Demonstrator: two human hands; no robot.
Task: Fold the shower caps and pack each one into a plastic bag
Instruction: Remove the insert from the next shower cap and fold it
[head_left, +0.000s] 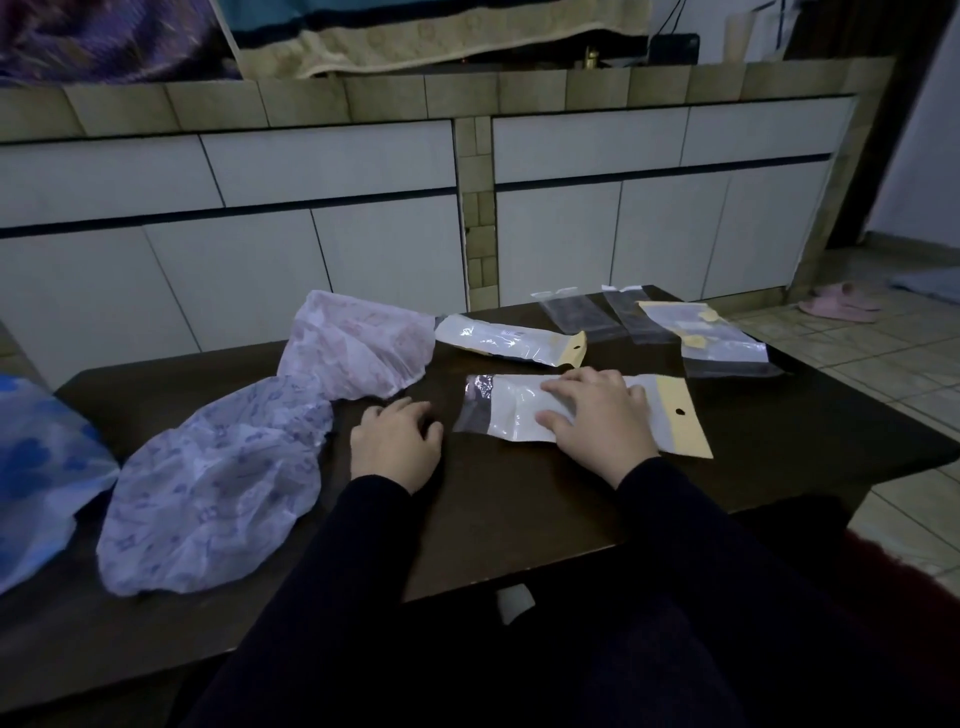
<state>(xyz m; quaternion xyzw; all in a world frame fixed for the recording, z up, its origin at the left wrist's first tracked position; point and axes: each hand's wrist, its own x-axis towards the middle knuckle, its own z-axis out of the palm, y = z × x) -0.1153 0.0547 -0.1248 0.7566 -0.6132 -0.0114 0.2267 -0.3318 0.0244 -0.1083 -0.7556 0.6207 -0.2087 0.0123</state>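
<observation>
Shower caps lie loose on the left half of the dark table (519, 499): a pink-patterned cap (358, 348) at the far side, a lilac-patterned cap (208, 488) spread nearer the front edge and touching it, and a blue cap (36, 467) hanging over the left edge. None of them is in a hand. The right hand (597, 415) rests flat, fingers straight and spread, on a filled plastic bag (519, 410) with a yellow header card and a hang hole; white folded material shows inside. The left hand (395, 441) sits on the bare tabletop just left of that bag, fingers loosely curled and holding nothing, its fingertips near the pink cap's hem. A second filled bag (509, 340) lies beyond the right hand, apart from it. Two empty clear bags (587, 317) lie side by side at the far edge, and a third packed bag (722, 338) lies near the right corner, on top of another clear sleeve. Bare wood lies open in front of both hands, down to the near edge. No writing can be read on the header cards. Pink slippers (836, 306) sit on the tiled floor to the right.
</observation>
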